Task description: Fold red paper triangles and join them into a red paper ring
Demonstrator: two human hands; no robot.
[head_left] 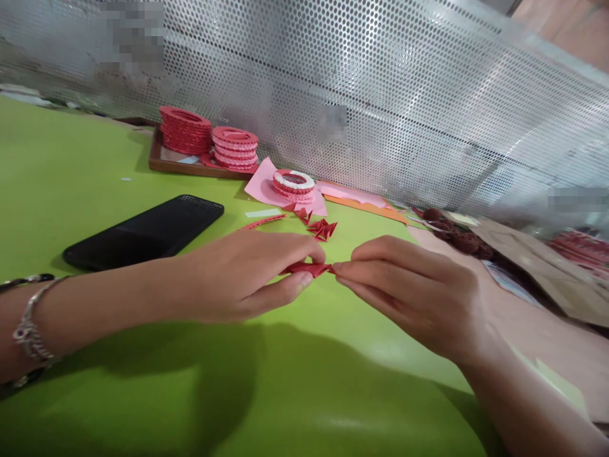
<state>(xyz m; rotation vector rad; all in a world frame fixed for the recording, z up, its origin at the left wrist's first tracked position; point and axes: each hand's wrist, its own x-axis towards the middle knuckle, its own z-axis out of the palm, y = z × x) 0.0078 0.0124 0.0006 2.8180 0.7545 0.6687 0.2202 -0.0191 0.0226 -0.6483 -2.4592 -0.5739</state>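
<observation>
Between my two hands is a small strip of folded red paper [314,270], held over the green tabletop. My left hand [257,270] pinches its left part between thumb and fingers, which hide some of it. At the other end, the fingertips of my right hand [409,292] close on the narrow right tip. Just beyond my fingers lie several small folded red paper pieces [323,229]. A thin red paper strip [265,221] rests behind my left hand.
A black phone [147,231] lies left. Behind are a brown tray [190,167] with stacked red and pink paper rings [185,132], a ring stack [294,185] on pink paper [261,178], and orange paper [366,207]. A perforated metal panel [285,82] borders the back; brown paper [537,273] lies right.
</observation>
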